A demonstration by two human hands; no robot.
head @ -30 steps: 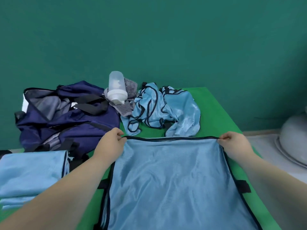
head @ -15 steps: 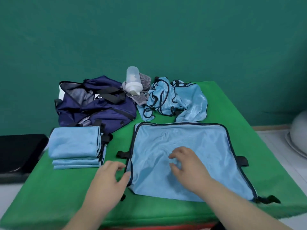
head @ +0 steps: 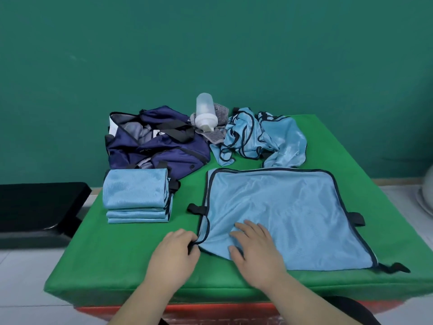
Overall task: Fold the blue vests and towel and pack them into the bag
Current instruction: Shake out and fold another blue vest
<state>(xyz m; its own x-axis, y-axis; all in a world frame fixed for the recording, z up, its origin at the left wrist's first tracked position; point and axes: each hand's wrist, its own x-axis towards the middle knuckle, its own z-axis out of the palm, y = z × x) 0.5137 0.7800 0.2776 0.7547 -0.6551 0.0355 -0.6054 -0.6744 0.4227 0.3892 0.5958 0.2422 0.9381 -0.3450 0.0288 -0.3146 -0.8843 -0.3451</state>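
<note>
- The left hand (head: 173, 250), open beside the vest (head: 293, 207) half a second ago, now pinches its near-left corner trim.
- The right hand (head: 256, 250) stays flat on the vest, fingers spread.
- The vest lies spread on the table (head: 131, 261), right of the folded stack (head: 136, 195), in front of the bag (head: 164, 148).
</note>
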